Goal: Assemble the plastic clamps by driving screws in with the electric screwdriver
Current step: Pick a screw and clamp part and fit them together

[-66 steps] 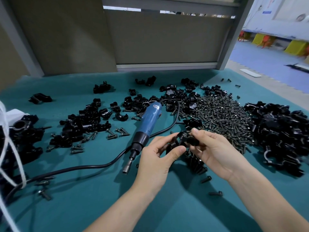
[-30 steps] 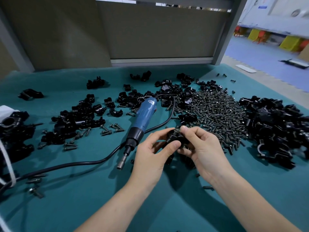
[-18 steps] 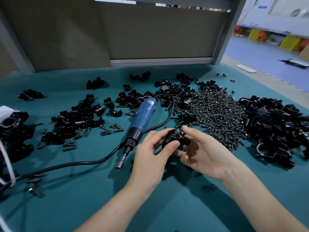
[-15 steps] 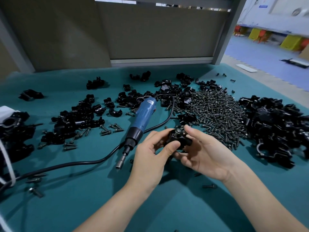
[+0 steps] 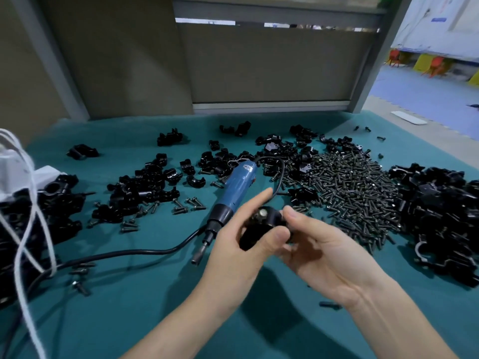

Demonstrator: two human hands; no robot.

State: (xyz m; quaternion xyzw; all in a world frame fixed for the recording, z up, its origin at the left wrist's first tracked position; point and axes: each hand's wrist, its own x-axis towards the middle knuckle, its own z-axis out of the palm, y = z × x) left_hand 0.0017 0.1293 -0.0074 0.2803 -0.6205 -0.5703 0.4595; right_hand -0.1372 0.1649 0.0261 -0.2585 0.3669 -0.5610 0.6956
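Note:
A black plastic clamp (image 5: 259,228) with a screw head showing on its top sits between both hands above the teal table. My left hand (image 5: 238,257) grips it, thumb across its front and index finger stretched out behind. My right hand (image 5: 321,255) lies palm up under and beside the clamp, thumb touching its right side. The blue electric screwdriver (image 5: 232,193) lies on the table just behind my left hand, bit pointing toward me, nobody holding it.
A large heap of dark screws (image 5: 355,190) lies right of centre, a pile of black clamp parts (image 5: 445,218) at far right. More clamp parts (image 5: 142,193) sit left of centre and at far left (image 5: 39,211). A black cable (image 5: 124,255) and white cords (image 5: 26,229) cross the left side.
The camera has tilted upward. My right hand has turned palm up and opened out beneath the clamp, and my left index finger has straightened. The screwdriver has not moved.

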